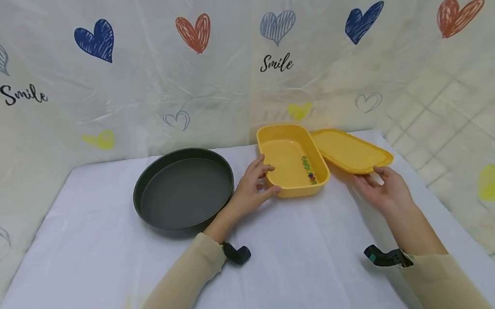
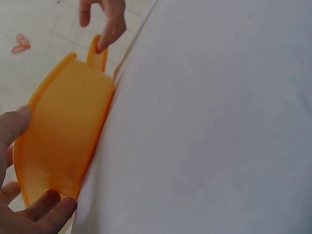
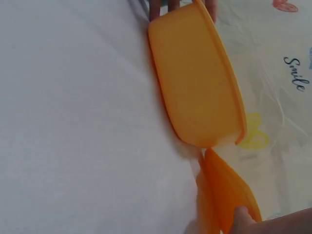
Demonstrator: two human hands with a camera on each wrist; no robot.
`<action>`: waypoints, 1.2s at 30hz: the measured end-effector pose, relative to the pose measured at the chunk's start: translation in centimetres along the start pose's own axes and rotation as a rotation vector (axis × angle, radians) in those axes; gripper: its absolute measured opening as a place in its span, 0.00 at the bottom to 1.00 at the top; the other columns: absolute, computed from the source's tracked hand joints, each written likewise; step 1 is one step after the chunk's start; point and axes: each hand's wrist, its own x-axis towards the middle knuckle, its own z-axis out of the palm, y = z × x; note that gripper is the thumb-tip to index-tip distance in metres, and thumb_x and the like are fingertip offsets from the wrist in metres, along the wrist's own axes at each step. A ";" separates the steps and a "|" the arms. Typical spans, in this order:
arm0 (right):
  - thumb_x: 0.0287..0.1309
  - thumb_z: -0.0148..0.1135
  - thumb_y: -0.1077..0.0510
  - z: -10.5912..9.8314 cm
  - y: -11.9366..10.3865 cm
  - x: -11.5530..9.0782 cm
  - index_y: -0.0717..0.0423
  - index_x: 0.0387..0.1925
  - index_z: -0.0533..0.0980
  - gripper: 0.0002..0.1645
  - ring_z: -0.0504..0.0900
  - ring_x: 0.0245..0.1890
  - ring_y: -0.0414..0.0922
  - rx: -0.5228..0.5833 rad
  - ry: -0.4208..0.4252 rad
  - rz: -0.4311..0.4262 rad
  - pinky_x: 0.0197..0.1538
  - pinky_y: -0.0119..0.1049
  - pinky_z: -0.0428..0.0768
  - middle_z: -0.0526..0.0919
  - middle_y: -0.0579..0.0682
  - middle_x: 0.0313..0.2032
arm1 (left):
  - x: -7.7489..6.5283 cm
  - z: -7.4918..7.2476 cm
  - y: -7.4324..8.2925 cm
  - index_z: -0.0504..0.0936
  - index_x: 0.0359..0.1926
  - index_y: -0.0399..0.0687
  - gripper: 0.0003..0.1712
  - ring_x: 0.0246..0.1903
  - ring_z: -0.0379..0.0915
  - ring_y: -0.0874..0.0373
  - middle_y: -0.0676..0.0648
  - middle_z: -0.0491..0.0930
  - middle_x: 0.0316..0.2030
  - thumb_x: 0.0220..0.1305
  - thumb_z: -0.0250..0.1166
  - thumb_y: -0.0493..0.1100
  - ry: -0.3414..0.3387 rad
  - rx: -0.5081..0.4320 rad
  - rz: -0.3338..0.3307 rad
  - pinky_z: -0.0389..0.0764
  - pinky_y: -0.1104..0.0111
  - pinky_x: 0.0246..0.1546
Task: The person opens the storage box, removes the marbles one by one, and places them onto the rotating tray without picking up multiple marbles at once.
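My left hand (image 1: pixel 252 185) grips the near-left corner of a yellow plastic container (image 1: pixel 291 192). Its thumb lies at the near rim and its other fingers are at the left side; the left wrist view shows this hand (image 2: pixel 29 214) around the container's end. Inside, along the right wall, lies a row of small green, blue and red balls (image 1: pixel 308 169). My right hand (image 1: pixel 387 192) pinches the near end of a flat yellow lid (image 1: pixel 347 149), thumb on top, fingers beneath. The lid slants beside the container, its far end by the container's right side.
A round dark pan (image 1: pixel 185 193) stands left of the container, with my left forearm passing its near-right edge. White cloth (image 1: pixel 308 266) covers the table. Behind it hangs a pale sheet (image 1: pixel 228 78) printed with hearts.
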 end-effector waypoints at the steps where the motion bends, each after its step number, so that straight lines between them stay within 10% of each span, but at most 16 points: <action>1: 0.73 0.52 0.58 -0.1 0.3 -0.2 0.10 0.70 0.44 0.44 0.61 0.72 0.41 -0.039 -0.002 0.005 0.73 0.39 0.61 0.57 0.37 0.71 | 0.0 0.0 0.0 0.72 0.64 0.44 0.32 0.62 0.72 0.44 0.50 0.48 0.78 0.62 0.72 0.49 0.000 0.000 0.000 0.81 0.55 0.54; 17: 0.76 0.46 0.53 0.1 4.7 -3.1 0.13 0.69 0.18 0.53 0.37 0.79 0.43 -0.430 -0.097 0.068 0.76 0.39 0.48 0.24 0.40 0.78 | -0.7 -1.1 0.5 0.72 0.64 0.43 0.33 0.61 0.72 0.48 0.43 0.48 0.78 0.63 0.72 0.49 0.006 0.014 -0.024 0.80 0.54 0.54; 25: 0.72 0.53 0.57 3.9 7.7 -3.9 0.27 0.71 0.48 0.37 0.46 0.76 0.46 -0.587 -0.217 -0.081 0.76 0.39 0.51 0.43 0.42 0.76 | -1.3 -1.8 1.0 0.71 0.65 0.48 0.33 0.67 0.67 0.46 0.45 0.49 0.78 0.63 0.71 0.50 0.019 0.019 -0.066 0.80 0.57 0.55; 31: 0.73 0.53 0.58 6.6 10.9 -2.5 0.44 0.64 0.60 0.23 0.70 0.58 0.45 -0.939 -0.339 -0.350 0.64 0.35 0.73 0.67 0.48 0.56 | -2.1 -2.8 3.4 0.71 0.65 0.55 0.31 0.74 0.54 0.53 0.50 0.53 0.76 0.63 0.71 0.49 -0.005 0.059 -0.043 0.79 0.56 0.56; 36: 0.72 0.55 0.56 7.2 12.0 0.7 0.48 0.62 0.66 0.20 0.75 0.57 0.51 -1.374 -0.424 -0.481 0.57 0.34 0.79 0.71 0.54 0.57 | -3.6 -4.4 5.8 0.71 0.65 0.57 0.30 0.72 0.57 0.59 0.54 0.56 0.75 0.64 0.70 0.51 -0.029 0.118 -0.018 0.79 0.60 0.57</action>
